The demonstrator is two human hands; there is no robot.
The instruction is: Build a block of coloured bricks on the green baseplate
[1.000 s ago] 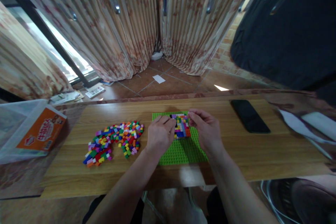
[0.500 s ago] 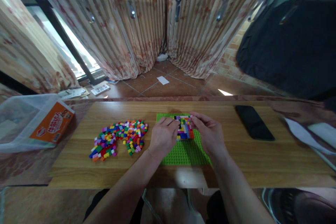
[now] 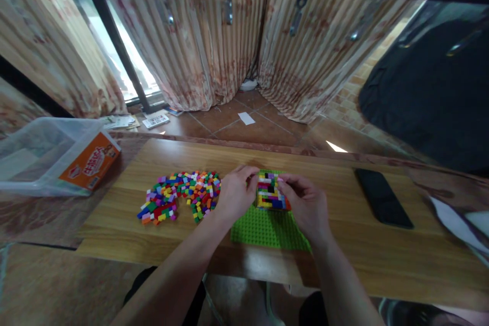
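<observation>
Partly, the right hand hides assembled bricks.

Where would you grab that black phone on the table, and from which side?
I'd pinch the black phone across its narrow width, about midway along its long edges, probably from above with the right hand, the nearer one. It lies flat on the table, leaving little to get under, and nothing covers those edges.
</observation>
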